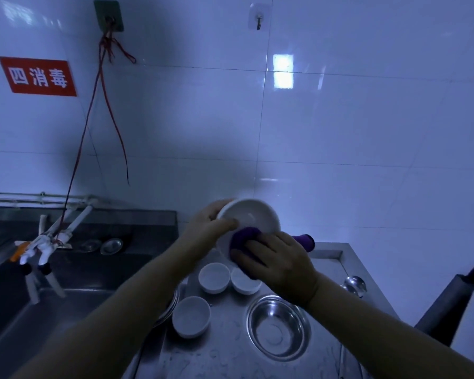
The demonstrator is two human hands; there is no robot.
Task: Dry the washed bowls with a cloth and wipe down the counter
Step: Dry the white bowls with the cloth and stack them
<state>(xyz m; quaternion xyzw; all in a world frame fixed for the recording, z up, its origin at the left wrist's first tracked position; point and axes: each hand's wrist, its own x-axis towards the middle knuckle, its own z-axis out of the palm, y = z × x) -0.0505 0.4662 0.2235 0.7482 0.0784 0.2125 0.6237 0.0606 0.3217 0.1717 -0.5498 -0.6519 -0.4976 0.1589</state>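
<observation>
Bowl [248, 218] tilted in the left hand [207, 228], clamped at its rim, exposing its inside. Right hand [278, 259], closed on purple cloth [245, 237], apparently rubs just below that grip.

The round white bowl [251, 217] held up above the surface looks like glazed ceramic, smooth with a soft sheen. The purple cloth [245, 237] pressed to it is a thick, matt, fuzzy fabric. Three small white bowls [213, 277] below have the same smooth glazed look. The round steel bowl [279, 327] is polished metal, mirror-bright inside. The grey metal surface [225, 354] is brushed steel, dull and streaked with wet marks. The dark sink basin [66, 305] is metal too. The white wall tiles [340, 132] are glossy and reflect light.
</observation>
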